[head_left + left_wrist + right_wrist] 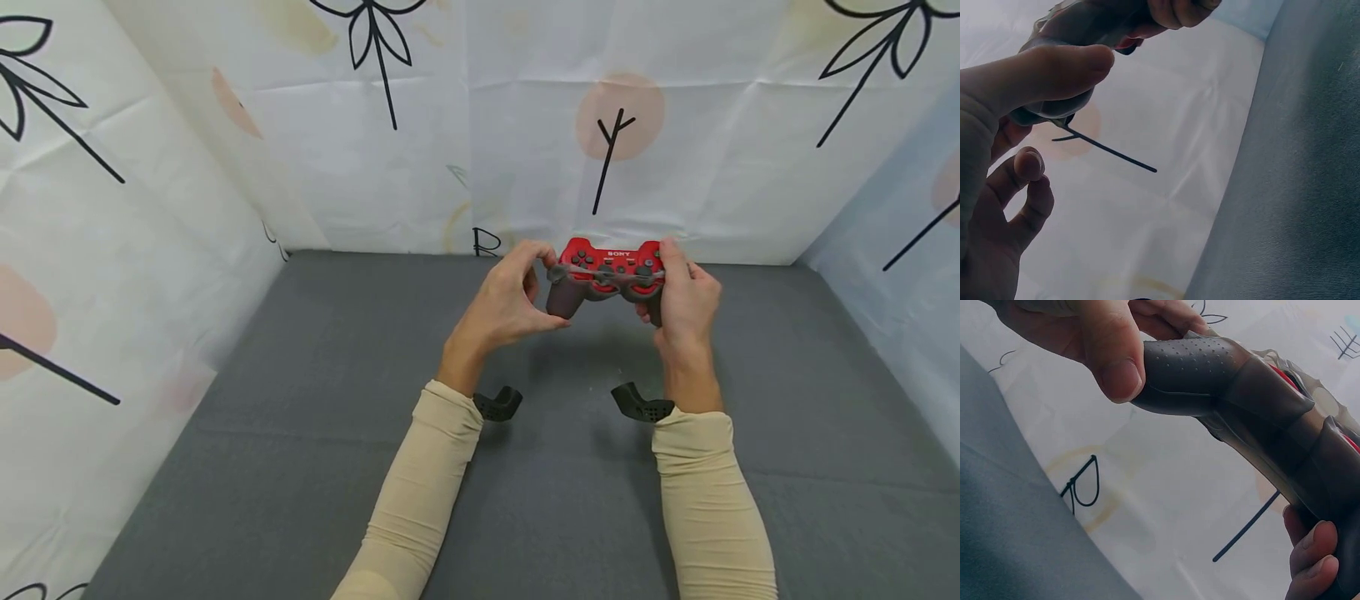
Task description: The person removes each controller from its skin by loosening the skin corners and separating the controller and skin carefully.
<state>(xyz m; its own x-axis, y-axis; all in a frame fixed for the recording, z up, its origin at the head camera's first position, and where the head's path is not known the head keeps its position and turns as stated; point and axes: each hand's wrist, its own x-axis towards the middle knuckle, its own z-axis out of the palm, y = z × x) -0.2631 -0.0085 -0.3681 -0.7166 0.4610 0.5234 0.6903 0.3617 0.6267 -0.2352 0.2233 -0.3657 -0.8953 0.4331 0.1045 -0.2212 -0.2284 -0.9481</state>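
Left hand (510,292) and right hand (686,304) both grasp a red game controller (611,260), seen from the head above the far part of a grey surface (360,433), in front of a pale cloth (525,183) printed with black leaf and twig drawings. Left thumb and fingers pinch the controller's left grip, the thumb at its lower end and the fingers bent toward its upper corner; the right hand wraps the right grip, its thumb along the upper edge. A translucent grey cover (567,293) sits over the grips and lower part, its edge crossing the red face below the lettering. Cream sleeves (423,467) reach to both wrists, each with a dark curved piece (498,404) beside it. From the left wrist, the left thumb presses on the covered grip at the top of the view, two or more fingers curl below it, and part of the right hand shows at the upper edge. From the right wrist, the left thumb lies against the dotted end of the left grip, red shows at openings in the cover, and right fingertips bend round the dark underside at lower right.
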